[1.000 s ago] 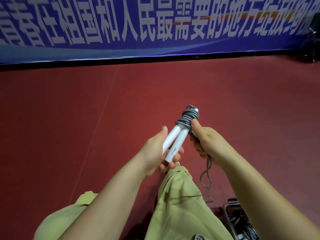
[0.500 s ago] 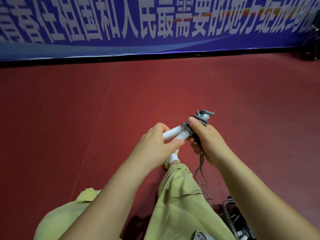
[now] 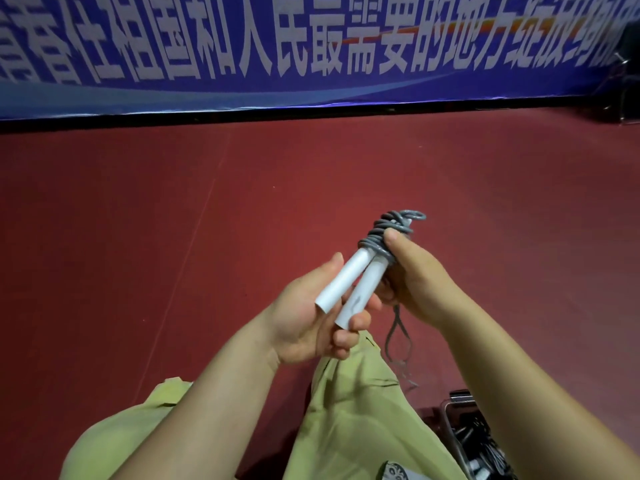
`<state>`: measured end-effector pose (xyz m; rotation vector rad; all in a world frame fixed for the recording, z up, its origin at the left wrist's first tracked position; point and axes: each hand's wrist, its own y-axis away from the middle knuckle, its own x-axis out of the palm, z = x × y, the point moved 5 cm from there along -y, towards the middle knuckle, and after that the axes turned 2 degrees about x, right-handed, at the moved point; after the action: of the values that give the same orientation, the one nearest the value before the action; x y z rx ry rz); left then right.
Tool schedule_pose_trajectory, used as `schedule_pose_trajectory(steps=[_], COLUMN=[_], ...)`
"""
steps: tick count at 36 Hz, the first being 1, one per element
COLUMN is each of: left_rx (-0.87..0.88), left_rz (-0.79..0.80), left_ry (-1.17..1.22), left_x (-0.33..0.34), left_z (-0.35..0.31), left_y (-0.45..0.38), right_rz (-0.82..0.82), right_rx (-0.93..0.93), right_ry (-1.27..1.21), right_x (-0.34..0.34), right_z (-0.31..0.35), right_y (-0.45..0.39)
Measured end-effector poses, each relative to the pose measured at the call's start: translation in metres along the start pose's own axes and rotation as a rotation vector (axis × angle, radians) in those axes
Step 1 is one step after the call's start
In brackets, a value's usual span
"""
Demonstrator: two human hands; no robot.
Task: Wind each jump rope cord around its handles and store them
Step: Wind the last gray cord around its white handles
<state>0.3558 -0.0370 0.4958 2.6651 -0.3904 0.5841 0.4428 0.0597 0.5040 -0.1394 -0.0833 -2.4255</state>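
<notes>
At 5 o'clock, a dark basket [image 3: 460, 431] at the frame's edge. Nearer centre, left hand [image 3: 311, 317] curled around the lower ends of two white handles [image 3: 349, 285]. Right hand [image 3: 412, 275] at 3 o'clock of them, thumb pinching the grey cord [image 3: 388, 233] wound around their upper ends; loose loop dangling at 6 o'clock. Beyond, red floor [image 3: 138, 220], blue banner [image 3: 242, 57] at 12.

handles [image 3: 349, 284] between both hands, cord [image 3: 388, 233] wound round their far end
</notes>
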Motion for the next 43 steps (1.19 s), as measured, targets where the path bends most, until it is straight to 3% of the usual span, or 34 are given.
schedule_pose_trajectory(steps=[5, 9, 16, 21, 25, 27, 30, 31, 35, 38, 43], left_rx=[0.122, 0.148, 0.209, 0.180, 0.181, 0.175, 0.149, 0.155, 0.051, 0.009, 0.008], left_rz=[-0.394, -0.562, -0.758, -0.819, -0.791, -0.795, -0.736, -0.665, -0.188, 0.080, -0.038], left_ry=[-0.349, -0.533, -0.945, -1.259, -1.339, -1.320, -1.209, -1.093, -0.231, 0.035, 0.034], left_x=[-0.017, -0.023, -0.026, -0.033, -0.032, -0.031, -0.032, -0.032, -0.017, 0.000, -0.004], left_z=[-0.007, -0.011, -0.022, -0.030, -0.030, -0.028, -0.026, -0.025, -0.007, 0.002, 0.002], left_y=[0.000, -0.002, -0.001, 0.006, 0.008, 0.006, 0.002, 0.000, -0.006, -0.005, -0.008], right_rz=[0.016, -0.048, -0.214, -0.096, -0.080, -0.101, -0.090, -0.083, -0.126, -0.117, 0.068], right_rx=[0.103, 0.138, 0.089, 0.192, 0.168, 0.146, 0.095, 0.075, 0.034, -0.002, -0.001], right_ry=[0.233, 0.250, 0.315, -0.020, 0.096, 0.165, 0.074, 0.030, -0.145, -0.243, 0.027], right_x=[-0.008, -0.007, -0.009, 0.005, 0.005, 0.004, 0.005, 0.006, 0.006, 0.008, 0.010], right_z=[-0.013, -0.020, -0.027, -0.040, -0.034, -0.030, -0.024, -0.022, -0.013, -0.006, -0.005], right_y=[-0.001, -0.003, -0.004, 0.003, 0.005, 0.005, 0.004, 0.004, 0.007, 0.009, 0.006])
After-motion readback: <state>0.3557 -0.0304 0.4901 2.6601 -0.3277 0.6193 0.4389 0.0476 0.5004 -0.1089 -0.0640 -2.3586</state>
